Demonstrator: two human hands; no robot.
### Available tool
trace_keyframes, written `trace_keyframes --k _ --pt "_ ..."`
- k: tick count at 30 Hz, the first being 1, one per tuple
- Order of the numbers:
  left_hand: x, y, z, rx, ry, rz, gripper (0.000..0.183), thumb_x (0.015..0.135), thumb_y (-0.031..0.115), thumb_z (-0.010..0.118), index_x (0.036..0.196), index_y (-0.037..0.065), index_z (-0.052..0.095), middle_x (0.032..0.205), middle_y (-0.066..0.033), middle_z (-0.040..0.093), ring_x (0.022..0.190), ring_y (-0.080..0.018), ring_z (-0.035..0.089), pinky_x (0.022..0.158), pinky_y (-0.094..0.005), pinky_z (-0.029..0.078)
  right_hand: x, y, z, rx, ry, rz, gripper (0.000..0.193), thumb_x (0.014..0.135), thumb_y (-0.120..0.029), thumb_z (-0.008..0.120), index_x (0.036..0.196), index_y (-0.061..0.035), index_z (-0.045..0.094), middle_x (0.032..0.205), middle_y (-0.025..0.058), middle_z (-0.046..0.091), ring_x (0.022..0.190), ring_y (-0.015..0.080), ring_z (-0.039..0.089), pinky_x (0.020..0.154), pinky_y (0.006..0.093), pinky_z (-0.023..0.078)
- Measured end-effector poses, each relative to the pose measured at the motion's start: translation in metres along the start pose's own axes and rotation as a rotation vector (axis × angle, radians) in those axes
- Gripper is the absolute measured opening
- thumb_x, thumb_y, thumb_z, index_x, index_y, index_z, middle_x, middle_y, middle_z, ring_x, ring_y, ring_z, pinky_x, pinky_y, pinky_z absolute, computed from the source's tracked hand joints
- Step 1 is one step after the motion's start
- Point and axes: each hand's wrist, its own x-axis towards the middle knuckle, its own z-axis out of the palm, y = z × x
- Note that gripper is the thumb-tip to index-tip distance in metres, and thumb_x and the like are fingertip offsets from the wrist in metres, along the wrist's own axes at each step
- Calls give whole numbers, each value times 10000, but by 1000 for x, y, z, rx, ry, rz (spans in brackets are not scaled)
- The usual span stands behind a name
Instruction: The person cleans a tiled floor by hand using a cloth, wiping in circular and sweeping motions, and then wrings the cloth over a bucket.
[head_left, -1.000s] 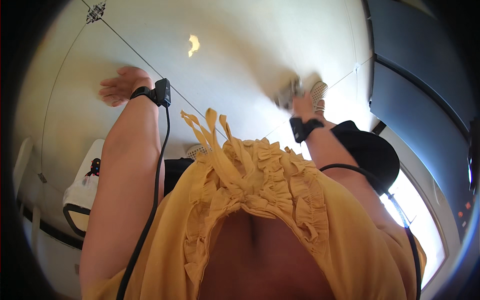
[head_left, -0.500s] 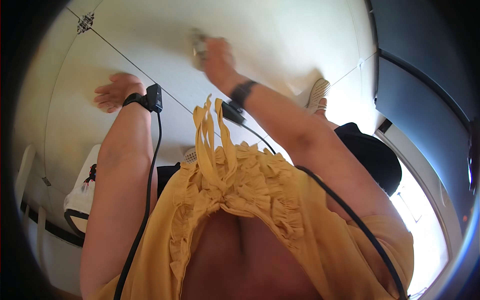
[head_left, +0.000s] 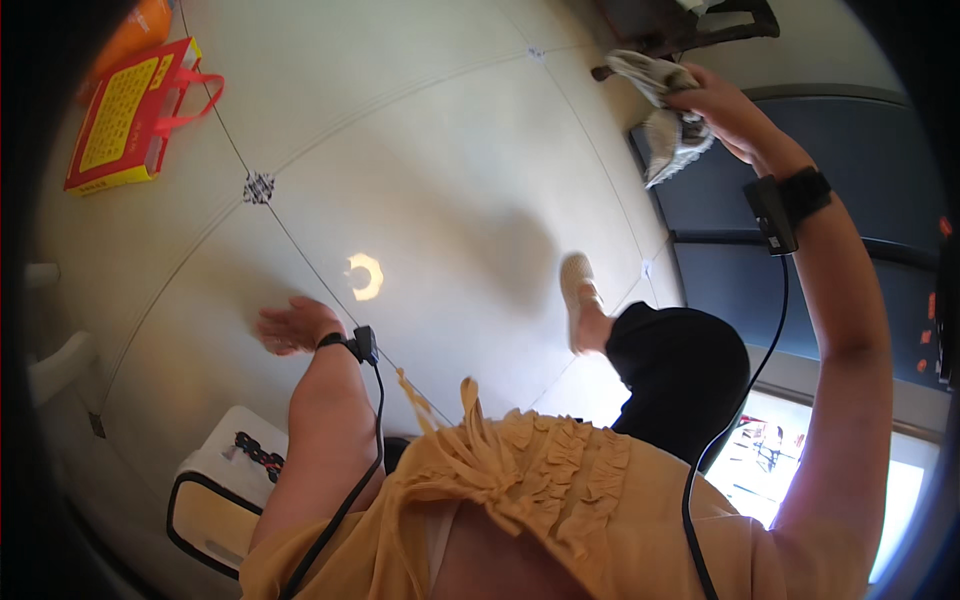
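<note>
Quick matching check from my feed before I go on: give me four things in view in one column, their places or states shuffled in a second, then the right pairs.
Things:
1. right hand
2. left hand
3. red and yellow bag
4. pale shoe

States:
A. lies on the tiled floor, upper left
B. open, palm spread, holding nothing
C. raised, gripping a crumpled grey-white cloth
D. on a foot stepping forward on the floor

Pairs: 1-C, 2-B, 3-A, 4-D
</note>
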Motion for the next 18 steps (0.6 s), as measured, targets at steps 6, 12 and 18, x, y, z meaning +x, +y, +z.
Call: trace_keyframes --k 6,12,18 --pt "-2 2 4 101 -78 -26 741 1011 523 317 1605 118 139 1681 -144 93 1513 -393 142 1155 -560 187 57 140 -61 354 45 202 469 884 -101 683 1307 -15 500 1081 151 652 917 245 683 798 392 581" --pt "4 -2 -1 283 -13 -24 751 1017 575 284 1612 144 130 1679 -133 119 1523 -374 169 1161 -609 174 104 332 8 445 10 484 461 820 -118 761 1236 -61 571 985 103 657 821 215 665 652 382 572" --pt "4 13 6 286 34 60 689 1027 478 423 1583 124 225 1647 -161 198 1483 -383 260 1079 -593 355 177 392 58 311 42 356 405 795 -114 749 1157 14 620 964 111 670 817 200 651 694 350 529"
